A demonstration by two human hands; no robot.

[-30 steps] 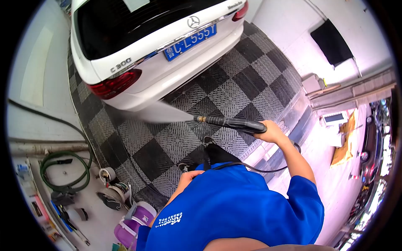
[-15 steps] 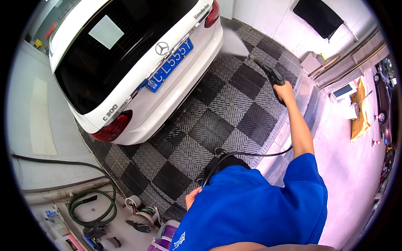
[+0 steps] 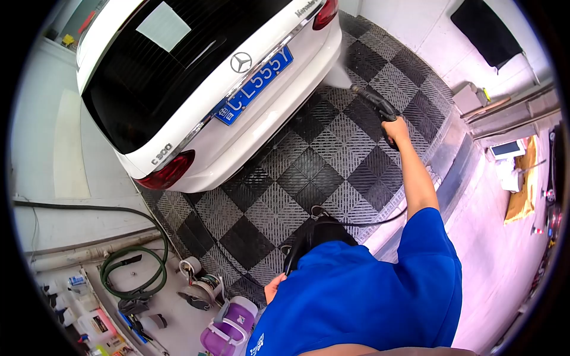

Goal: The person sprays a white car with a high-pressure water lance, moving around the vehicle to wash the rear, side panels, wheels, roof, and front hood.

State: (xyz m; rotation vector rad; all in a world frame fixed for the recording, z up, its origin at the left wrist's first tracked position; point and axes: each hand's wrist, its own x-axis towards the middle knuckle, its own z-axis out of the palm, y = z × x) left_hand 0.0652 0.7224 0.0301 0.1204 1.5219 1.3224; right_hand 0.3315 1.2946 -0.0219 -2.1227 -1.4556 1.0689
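A black pressure-washer gun [image 3: 374, 101] is gripped at its handle by my right hand [image 3: 396, 130], at the end of my stretched-out arm. White spray [image 3: 337, 76] fans from its nozzle toward the right end of the rear bumper of a white car [image 3: 261, 127]. Low in front of my body, my left hand [image 3: 273, 287] is closed around the black hose [image 3: 290, 260], partly hidden by my blue shirt. From there the hose loops past my legs and toward the gun's side.
Black and grey grid tiles [image 3: 312, 169] cover the floor. At lower left lie a coiled green hose [image 3: 163, 267], a reel-like device [image 3: 202, 292], a purple bucket [image 3: 228, 326] and several bottles. A black mat [image 3: 485, 32] hangs on the far wall. A step [image 3: 436, 160] edges the right side.
My view has turned, so the car and far wall sit differently. The gun and spray now appear slightly lower, and the purple bucket shows more fully. Both hands keep their hold.
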